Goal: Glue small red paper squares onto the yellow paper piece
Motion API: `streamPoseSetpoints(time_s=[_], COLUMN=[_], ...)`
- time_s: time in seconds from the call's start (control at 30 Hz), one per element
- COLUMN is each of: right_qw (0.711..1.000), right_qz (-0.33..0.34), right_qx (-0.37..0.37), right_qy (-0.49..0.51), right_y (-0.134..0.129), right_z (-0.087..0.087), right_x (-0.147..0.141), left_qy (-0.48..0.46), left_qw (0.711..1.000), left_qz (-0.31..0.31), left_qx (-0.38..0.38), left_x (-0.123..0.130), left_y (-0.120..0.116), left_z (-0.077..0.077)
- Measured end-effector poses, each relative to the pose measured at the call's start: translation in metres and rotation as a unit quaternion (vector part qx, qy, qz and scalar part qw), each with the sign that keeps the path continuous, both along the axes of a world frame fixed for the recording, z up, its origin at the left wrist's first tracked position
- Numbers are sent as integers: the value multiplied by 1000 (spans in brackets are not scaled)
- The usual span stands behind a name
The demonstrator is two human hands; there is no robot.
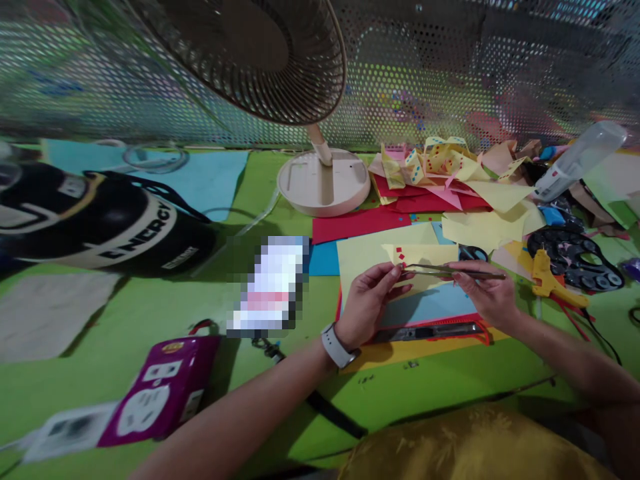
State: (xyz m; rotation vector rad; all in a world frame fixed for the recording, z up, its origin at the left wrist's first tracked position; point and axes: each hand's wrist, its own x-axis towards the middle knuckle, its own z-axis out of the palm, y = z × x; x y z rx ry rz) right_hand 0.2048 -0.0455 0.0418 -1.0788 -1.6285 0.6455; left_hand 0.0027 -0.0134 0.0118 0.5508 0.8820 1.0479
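Box cutter (430, 331) lying on stacked coloured paper (425, 308); above the sheets, metal tweezers (440, 271), the right hand (487, 297) gripping the shaft, the left hand (367, 300) pinching the tip end between thumb and forefinger; behind, paper cutouts (445, 160) and a desk fan (290, 87)

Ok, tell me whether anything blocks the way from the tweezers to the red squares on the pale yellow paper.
Nothing visible stands between the tweezers and the red squares, though the left hand crowds the tips just below; contact can't be told.
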Motion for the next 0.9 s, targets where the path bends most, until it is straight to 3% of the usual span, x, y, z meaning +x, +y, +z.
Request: streamPoseSetpoints(time_s=[0.33,0.9], right_qw=[1000,997], right_qz=[-5,29], right_qx=[-10,-49], right_qy=[5,60], right_y=[0,-3], right_z=[-4,-13], right_x=[1,3], left_qy=[22,-41], left_qw=[1000,999], left_qz=[-1,3], left_qx=[0,-10], left_x=[0,0], left_y=[0,-2], left_z=[-3,-2])
